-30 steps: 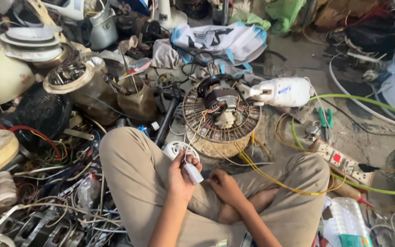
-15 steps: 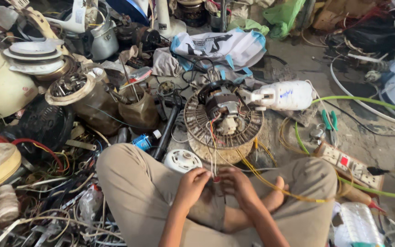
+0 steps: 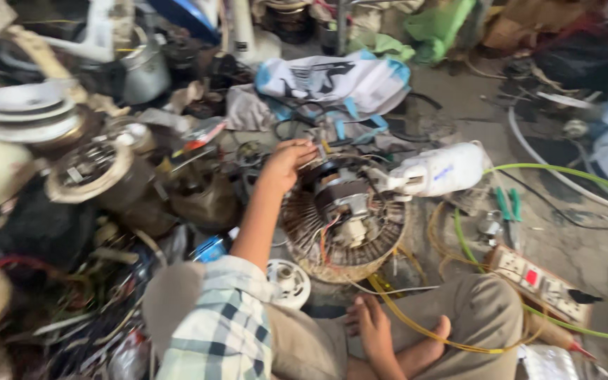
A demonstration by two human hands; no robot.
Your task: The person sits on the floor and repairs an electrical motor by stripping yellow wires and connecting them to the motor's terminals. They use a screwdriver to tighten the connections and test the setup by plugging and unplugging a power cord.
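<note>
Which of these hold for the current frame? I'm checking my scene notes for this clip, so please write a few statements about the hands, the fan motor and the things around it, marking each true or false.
1. The left hand reaches out to the far edge of the fan motor. True.
2. The right hand holds the green-handled pliers. False: it rests low by the bare foot, and the pliers lie on the floor to the right.
3. A white motor housing lies right of the fan motor. True.
4. The power strip sits on top of the fan motor. False: it lies on the floor near the right knee.
</note>
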